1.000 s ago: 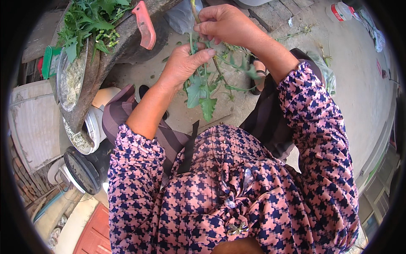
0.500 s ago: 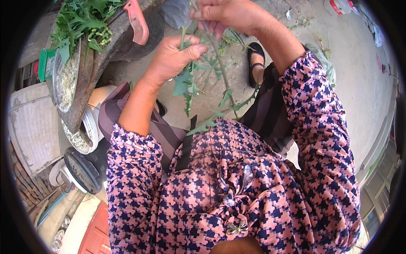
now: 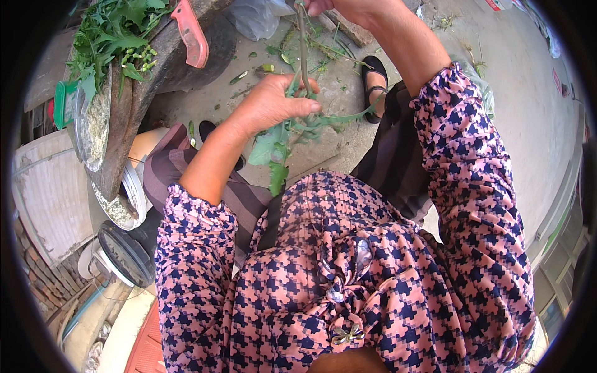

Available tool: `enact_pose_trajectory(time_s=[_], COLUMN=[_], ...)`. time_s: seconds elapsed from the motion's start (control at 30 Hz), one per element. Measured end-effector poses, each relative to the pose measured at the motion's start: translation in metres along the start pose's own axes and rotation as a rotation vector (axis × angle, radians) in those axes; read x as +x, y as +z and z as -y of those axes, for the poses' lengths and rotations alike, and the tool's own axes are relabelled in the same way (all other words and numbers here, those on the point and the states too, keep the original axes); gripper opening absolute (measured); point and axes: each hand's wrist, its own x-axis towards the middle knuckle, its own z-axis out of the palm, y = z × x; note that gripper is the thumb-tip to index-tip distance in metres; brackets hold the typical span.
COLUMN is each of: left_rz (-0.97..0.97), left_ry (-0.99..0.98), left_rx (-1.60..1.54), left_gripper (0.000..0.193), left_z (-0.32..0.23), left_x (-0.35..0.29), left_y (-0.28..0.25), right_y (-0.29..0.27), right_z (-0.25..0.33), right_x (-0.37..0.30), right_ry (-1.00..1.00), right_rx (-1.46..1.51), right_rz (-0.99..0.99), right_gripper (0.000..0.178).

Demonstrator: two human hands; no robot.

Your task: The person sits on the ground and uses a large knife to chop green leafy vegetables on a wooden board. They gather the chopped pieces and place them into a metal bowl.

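Note:
My left hand (image 3: 280,104) is closed around a leafy green plant (image 3: 269,149), with leaves hanging below the fist and a sprig reaching right toward my knee. A long bare stem (image 3: 303,46) rises from between my left thumb and fingers. Its upper end is pinched in my right hand (image 3: 348,7), which the top edge of the picture partly cuts off. Cut bits of stem and leaf (image 3: 317,50) lie scattered on the concrete beyond my hands.
At upper left, a heap of picked greens (image 3: 118,34) and a pink-red knife-shaped tool (image 3: 191,37) rest on a worn ledge. Below sit a clear bowl (image 3: 93,133) of pale grains or shreds and a white tub (image 3: 134,193). A plastic bag (image 3: 258,17) lies ahead; my shoe (image 3: 374,87) stands right.
My left hand has moved right and slightly nearer me, onto the long stem, gathering the leaves beneath it. My right hand has risen toward the top edge, pulling the stem more upright.

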Motion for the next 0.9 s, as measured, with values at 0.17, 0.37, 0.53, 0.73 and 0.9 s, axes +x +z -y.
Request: enact_pose_trajectory(time_s=[0.17, 0.37, 0.53, 0.73, 0.9], left_rz=[-0.103, -0.203, -0.28, -0.348, -0.247], left_ry=[-0.024, 0.039, 0.178, 0.328, 0.587], left_rx=[-0.007, 0.083, 0.335, 0.466, 0.248], left_gripper=[0.024, 0.032, 0.038, 0.036, 0.028], left_z=[0.01, 0.011, 0.002, -0.019, -0.018], left_x=[0.007, 0.012, 0.007, -0.004, -0.008], left_y=[0.001, -0.017, -0.02, -0.013, -0.02], right_y=[-0.002, 0.024, 0.023, 0.013, 0.005], right_z=[-0.005, -0.032, -0.031, -0.047, -0.025], right_x=[-0.002, -0.021, -0.016, -0.007, -0.009], right_ry=[0.037, -0.073, 0.143, -0.381, 0.222], right_rx=[-0.041, -0.749, -0.612, -0.949, -0.217], right_rz=[-0.039, 0.244, 0.338, 0.331, 0.166], right_gripper=[0.021, 0.029, 0.025, 0.022, 0.021])
